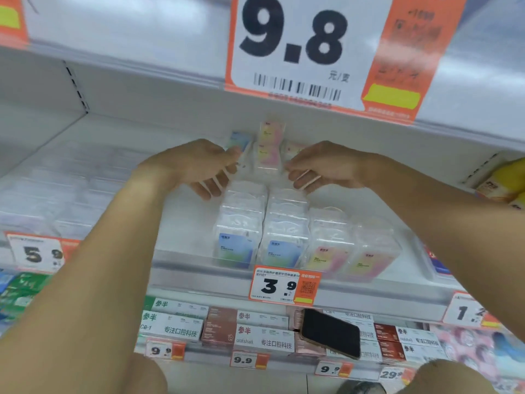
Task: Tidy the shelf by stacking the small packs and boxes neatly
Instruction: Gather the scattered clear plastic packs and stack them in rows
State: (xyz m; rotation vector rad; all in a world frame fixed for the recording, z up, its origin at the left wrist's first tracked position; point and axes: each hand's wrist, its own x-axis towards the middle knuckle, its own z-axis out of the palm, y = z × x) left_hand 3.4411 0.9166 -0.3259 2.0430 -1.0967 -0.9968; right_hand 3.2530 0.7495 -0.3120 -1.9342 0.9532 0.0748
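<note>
While both hands reach behind the 3.9 price tag point(285, 285) — pack straightening.
My left hand point(196, 166) pinches a blue pack point(239, 140); my right hand point(324, 166) curls beside the pink pack point(270, 149), grip unclear — light, slippery plastic, best held by the edges.

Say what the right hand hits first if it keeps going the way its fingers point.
Probably the pink pack standing between the hands: the right hand points left at it, fingertips already near its edge. Depth is unclear.

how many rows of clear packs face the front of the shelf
4: two blue-label rows on the left, two pink-yellow rows on the right. More packs stand behind, partly hidden by the hands.
</note>
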